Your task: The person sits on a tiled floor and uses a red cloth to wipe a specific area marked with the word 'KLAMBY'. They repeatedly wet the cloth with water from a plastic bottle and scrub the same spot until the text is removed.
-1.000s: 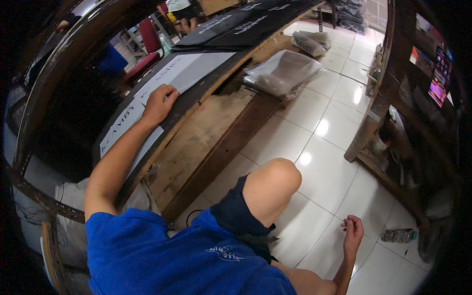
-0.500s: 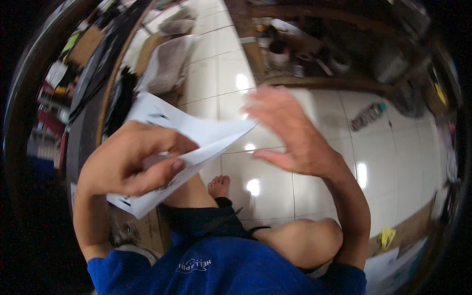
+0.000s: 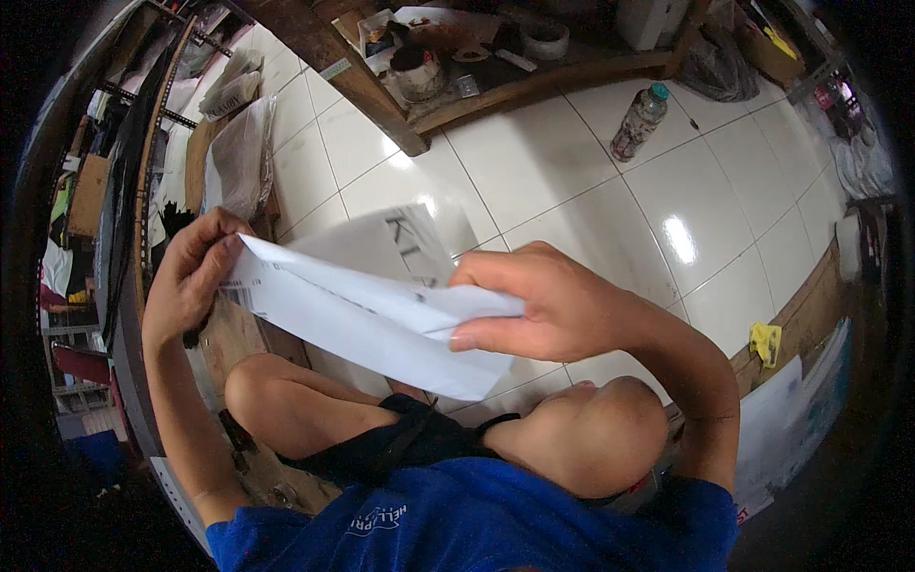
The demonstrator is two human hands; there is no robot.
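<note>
My left hand [image 3: 195, 276] pinches the upper left corner of a white sheet [image 3: 362, 319] between thumb and curled fingers, and my right hand [image 3: 543, 300] grips it near its other end, thumb and fingers nipping the folded layers. The sheet hangs in the air in front of me, above my knees, slanting down from left to right, with a fold along its length and small dark print at its left end. Just beyond it shows a paler panel [image 3: 381, 246] with large dark letters; I cannot tell whether it belongs to the same piece. Below are my bare legs, dark shorts [image 3: 381, 448] and blue shirt [image 3: 457, 515]. Off to my left, near that hand, lies a clear plastic package [image 3: 238, 157], with the dark-covered tabletop [image 3: 122, 214] further left. Ahead, on the white tiled floor [image 3: 591, 243], a clear bottle [image 3: 637, 126] with a teal cap stands near a wooden shelf [image 3: 543, 107] carrying a roll of tape [image 3: 545, 43]. To my right sits a crumpled yellow piece [image 3: 765, 343].
</note>
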